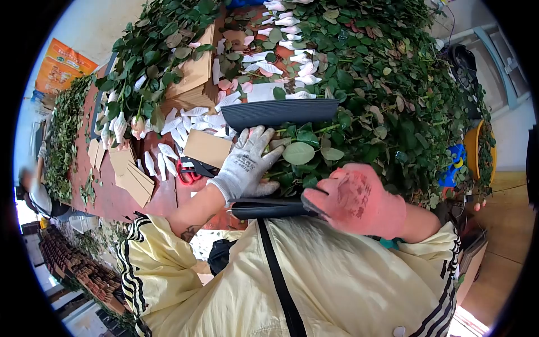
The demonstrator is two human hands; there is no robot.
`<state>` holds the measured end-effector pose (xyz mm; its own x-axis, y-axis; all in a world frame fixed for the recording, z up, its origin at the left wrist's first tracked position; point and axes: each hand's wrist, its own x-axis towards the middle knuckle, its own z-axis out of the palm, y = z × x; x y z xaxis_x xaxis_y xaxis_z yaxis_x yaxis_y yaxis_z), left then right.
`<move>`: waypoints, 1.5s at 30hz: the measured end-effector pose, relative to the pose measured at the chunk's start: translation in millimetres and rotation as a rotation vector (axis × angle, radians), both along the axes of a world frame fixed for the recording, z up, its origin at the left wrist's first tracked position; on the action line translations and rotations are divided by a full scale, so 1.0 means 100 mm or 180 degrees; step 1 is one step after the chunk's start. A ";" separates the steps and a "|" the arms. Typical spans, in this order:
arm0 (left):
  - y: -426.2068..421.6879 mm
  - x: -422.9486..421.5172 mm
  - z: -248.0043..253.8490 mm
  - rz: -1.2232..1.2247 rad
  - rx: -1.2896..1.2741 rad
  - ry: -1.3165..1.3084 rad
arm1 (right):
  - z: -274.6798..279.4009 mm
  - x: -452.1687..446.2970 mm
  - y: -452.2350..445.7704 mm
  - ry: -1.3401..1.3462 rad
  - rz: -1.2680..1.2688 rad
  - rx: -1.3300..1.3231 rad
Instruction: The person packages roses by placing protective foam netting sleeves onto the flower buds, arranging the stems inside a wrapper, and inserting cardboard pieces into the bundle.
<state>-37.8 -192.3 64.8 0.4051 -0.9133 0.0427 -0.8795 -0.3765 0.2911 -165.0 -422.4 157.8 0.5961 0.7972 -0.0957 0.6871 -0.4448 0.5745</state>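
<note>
My left hand [250, 163], in a whitish work glove, lies with fingers spread over leafy rose stems [297, 151] inside a black ribbed trough. The trough's far wall [281, 114] stands beyond the fingertips, and its near wall [272, 209] runs close to my jacket. My right hand [356, 199], in a pink glove, is closed at the right end of that near wall. Its fingertips are dark and smeared, so what they grip is hidden. Left of my left hand are a brown cardboard piece [208, 147] and red-handled scissors [190, 171].
White mesh bud sleeves [163, 160] and cardboard sheets [129, 174] lie on the red table [106, 194]. Dense rose foliage [382, 95] covers the right side. Sleeved roses [289, 31] line the back. A yellow bucket [481, 151] stands far right; another person [36, 188] is far left.
</note>
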 end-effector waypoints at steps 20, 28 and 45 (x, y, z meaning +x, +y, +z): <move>-0.03 0.00 -0.02 -0.0011 0.0308 0.0180 | -0.04 -0.05 0.10 0.0261 0.0324 0.1656; -0.01 -0.02 0.13 -0.0103 0.0156 0.0018 | 0.10 0.15 0.16 0.3401 0.0395 0.2796; 0.19 0.01 0.28 0.1006 0.0402 0.0967 | -0.80 1.07 0.33 0.0988 -0.0902 0.1868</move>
